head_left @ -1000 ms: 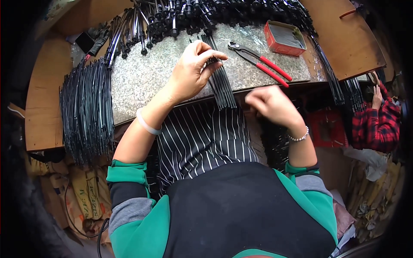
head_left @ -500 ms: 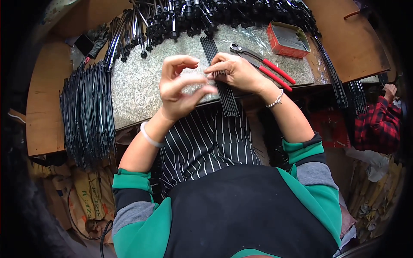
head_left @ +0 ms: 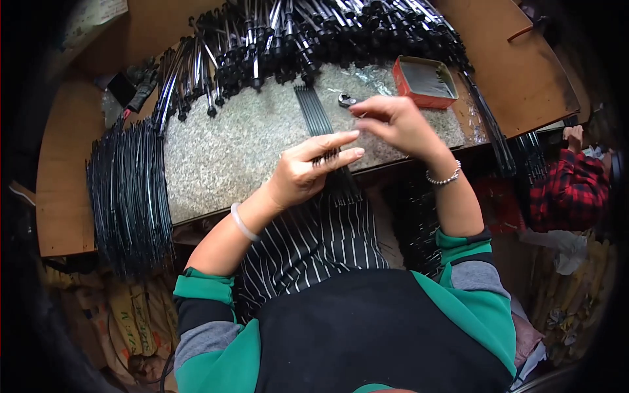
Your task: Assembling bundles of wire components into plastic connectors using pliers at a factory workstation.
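Note:
A flat row of thin black rods (head_left: 313, 108) lies side by side on the stone slab and runs over its near edge above my lap. My left hand (head_left: 298, 173) is closed round this row near the edge; two fingers stretch across it and the rods show between them. My right hand (head_left: 406, 128) hovers to the right of the rods, thumb and forefinger drawn close, slightly blurred. Anything between those fingertips is too small to make out. Behind that hand lies a pair of pliers, its dark jaw (head_left: 347, 100) showing and its handles covered.
A red open tin (head_left: 426, 98) of thin pieces stands on the slab (head_left: 223, 154) at the right. Black-and-silver rods (head_left: 275, 39) are heaped along the back. A thick black bundle (head_left: 128, 196) hangs over the left edge. Another person's plaid sleeve (head_left: 570, 187) shows far right.
My left hand has come down and right onto the rods, its fingers closing round them. My right hand has left the rods and moved right, over the pliers. The view has shifted slightly.

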Motion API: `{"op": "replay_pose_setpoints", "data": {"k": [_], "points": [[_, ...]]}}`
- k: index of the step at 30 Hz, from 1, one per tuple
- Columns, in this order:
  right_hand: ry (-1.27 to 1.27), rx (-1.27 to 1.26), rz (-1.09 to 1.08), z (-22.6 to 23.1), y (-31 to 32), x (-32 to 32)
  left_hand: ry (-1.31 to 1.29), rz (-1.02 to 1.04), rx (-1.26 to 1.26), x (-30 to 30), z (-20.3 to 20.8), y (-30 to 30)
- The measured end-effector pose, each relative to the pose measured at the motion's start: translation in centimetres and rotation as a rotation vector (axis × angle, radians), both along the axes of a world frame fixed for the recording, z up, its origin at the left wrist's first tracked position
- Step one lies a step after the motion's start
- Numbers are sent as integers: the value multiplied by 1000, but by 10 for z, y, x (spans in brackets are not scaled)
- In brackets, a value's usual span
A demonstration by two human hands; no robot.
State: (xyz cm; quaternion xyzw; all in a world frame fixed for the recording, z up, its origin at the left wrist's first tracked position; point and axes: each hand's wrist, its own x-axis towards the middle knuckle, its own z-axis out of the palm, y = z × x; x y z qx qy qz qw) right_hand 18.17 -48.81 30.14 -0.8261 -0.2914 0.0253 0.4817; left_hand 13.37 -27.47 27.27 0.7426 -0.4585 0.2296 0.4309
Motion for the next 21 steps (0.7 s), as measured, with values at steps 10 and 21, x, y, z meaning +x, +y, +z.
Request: {"op": "replay_pose_setpoints", "data": {"k": [10, 21], "points": [[-384, -649, -379, 2, -110, 81, -30, -39, 20, 4, 3, -19], [-551, -48, -2, 27, -17, -53, 17, 3, -1, 3, -2, -15]]}}
